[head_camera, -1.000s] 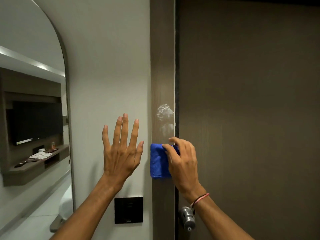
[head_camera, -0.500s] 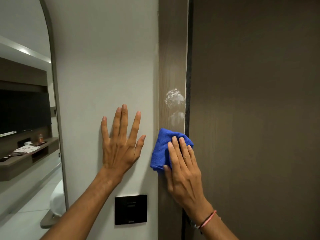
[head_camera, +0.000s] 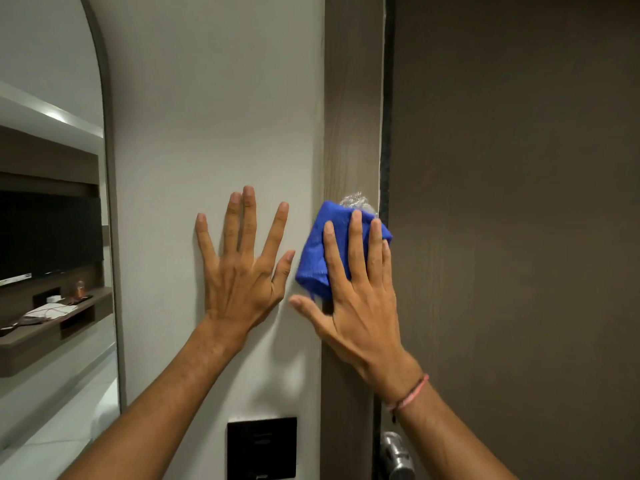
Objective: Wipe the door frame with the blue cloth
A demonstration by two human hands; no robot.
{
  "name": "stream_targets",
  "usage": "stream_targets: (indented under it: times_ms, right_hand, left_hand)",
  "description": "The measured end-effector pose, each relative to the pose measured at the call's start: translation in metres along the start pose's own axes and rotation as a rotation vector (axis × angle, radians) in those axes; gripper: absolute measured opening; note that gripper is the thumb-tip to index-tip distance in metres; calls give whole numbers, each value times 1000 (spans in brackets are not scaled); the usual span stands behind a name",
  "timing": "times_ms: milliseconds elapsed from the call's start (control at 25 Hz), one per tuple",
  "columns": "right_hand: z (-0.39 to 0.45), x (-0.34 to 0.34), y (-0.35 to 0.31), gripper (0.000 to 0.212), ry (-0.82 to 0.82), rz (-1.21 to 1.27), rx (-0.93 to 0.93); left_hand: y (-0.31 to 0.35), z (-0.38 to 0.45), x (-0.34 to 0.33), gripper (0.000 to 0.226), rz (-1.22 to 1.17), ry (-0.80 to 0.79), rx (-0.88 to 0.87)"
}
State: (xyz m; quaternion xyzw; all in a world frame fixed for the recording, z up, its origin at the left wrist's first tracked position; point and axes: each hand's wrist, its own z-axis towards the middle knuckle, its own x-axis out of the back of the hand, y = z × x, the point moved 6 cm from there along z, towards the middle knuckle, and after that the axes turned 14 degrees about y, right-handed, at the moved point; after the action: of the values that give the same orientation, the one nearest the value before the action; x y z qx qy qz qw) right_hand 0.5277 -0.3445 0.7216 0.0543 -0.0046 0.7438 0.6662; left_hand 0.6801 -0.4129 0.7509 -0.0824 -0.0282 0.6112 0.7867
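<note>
A brown wooden door frame [head_camera: 351, 98] runs vertically between the pale wall and the dark door. My right hand [head_camera: 360, 299] lies flat with fingers extended, pressing a folded blue cloth [head_camera: 313, 254] against the frame. A patch of white foam [head_camera: 356, 199] shows on the frame just above the cloth's top edge; the cloth covers the rest of it. My left hand [head_camera: 242, 268] rests flat on the wall to the left, fingers spread, holding nothing.
The dark brown door [head_camera: 519, 202] fills the right side, with a metal knob [head_camera: 398, 455] at the bottom. A black wall switch plate [head_camera: 262, 446] sits below my hands. An arched mirror [head_camera: 52, 237] at the left reflects a television and shelf.
My right hand has slid the blue cloth upward along the frame, over most of the foam patch. The hand went from gripping to lying flat. The left hand stays on the wall.
</note>
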Motion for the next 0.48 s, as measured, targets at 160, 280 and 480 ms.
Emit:
stream_targets:
  times_ms: [160,280,480]
  right_hand:
    - [124,5,1,97,98,-3,-17]
    - [208,10,8,93,89,42,-36]
    - [201,16,17,79,114,37,-24]
  left_hand:
    - [-12,63,-1,68,-29,27,16]
    - [-18,105,-5,67,-48,46,10]
    - [-24,117,-9,69,-21,85,-17]
